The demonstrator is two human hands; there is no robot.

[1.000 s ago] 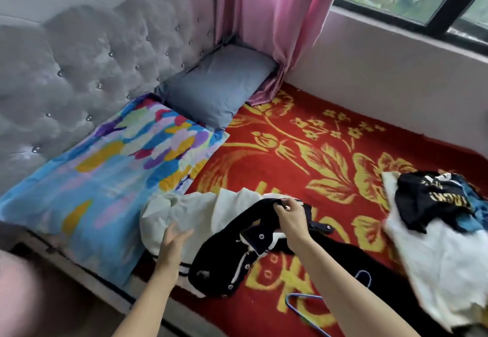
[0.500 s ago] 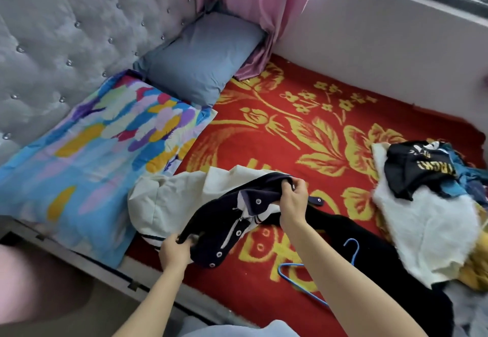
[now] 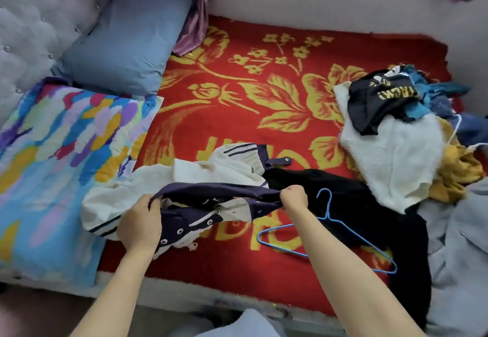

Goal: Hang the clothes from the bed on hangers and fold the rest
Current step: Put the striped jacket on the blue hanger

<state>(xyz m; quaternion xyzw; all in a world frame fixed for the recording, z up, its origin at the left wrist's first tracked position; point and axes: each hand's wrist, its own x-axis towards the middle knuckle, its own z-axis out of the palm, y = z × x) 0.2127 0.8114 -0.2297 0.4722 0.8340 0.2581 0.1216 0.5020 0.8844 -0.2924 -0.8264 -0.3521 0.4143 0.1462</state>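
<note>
A navy and cream jacket with snap buttons lies near the front edge of the bed. My left hand grips its navy edge on the left. My right hand pinches the same navy edge on the right, so the cloth is stretched between them. A blue wire hanger lies just right of my right forearm, partly on a black garment. A pile of clothes at the right holds a white fuzzy piece, a black printed shirt and a yellow piece.
The bed has a red blanket with yellow flowers. A colourful pillow and a blue pillow lie at the left by the tufted grey headboard. A pink curtain hangs at the back. Grey cloth lies at the right.
My left hand took hold of the jacket's navy edge. Both hands drew the edge apart and toward me. The view tilted down.
</note>
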